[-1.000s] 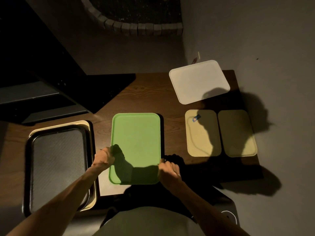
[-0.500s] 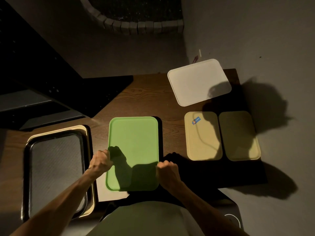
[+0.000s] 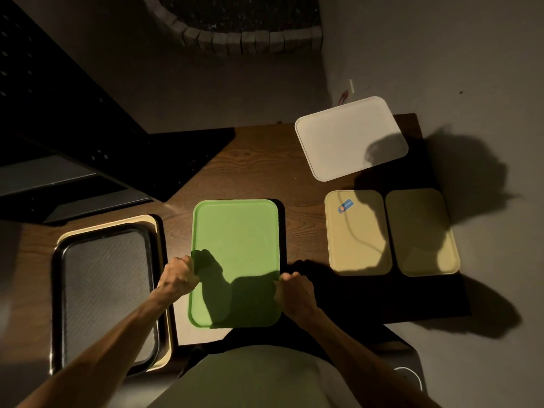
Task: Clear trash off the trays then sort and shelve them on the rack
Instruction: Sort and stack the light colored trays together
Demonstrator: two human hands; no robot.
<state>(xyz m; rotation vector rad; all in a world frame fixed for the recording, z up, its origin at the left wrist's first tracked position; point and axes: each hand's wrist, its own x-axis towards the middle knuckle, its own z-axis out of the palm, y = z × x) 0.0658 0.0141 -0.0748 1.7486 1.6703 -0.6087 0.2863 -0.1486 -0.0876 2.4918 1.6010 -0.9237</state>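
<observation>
A green tray [image 3: 235, 240] lies lengthwise on the wooden table [image 3: 244, 172] in front of me. My left hand [image 3: 176, 276] grips its left long edge and my right hand [image 3: 295, 291] grips its right long edge, both near the end closest to me. A black tray [image 3: 103, 293] rests on a cream tray [image 3: 159, 231] at the left. At the right lie two yellow trays side by side; the left yellow tray [image 3: 357, 245] carries a small blue wrapper [image 3: 345, 206], the right yellow tray [image 3: 421, 231] is bare. A white tray [image 3: 350, 136] sits askew at the far right.
A dark rack with perforated uprights [image 3: 59, 119] stands at the far left beyond the table. A curved stone border [image 3: 250, 39] lies on the floor ahead. A round dark object with a white ring [image 3: 409, 378] sits on the floor by my right arm.
The green tray has slid slightly toward me with both hands still holding its edges. The other trays have not moved.
</observation>
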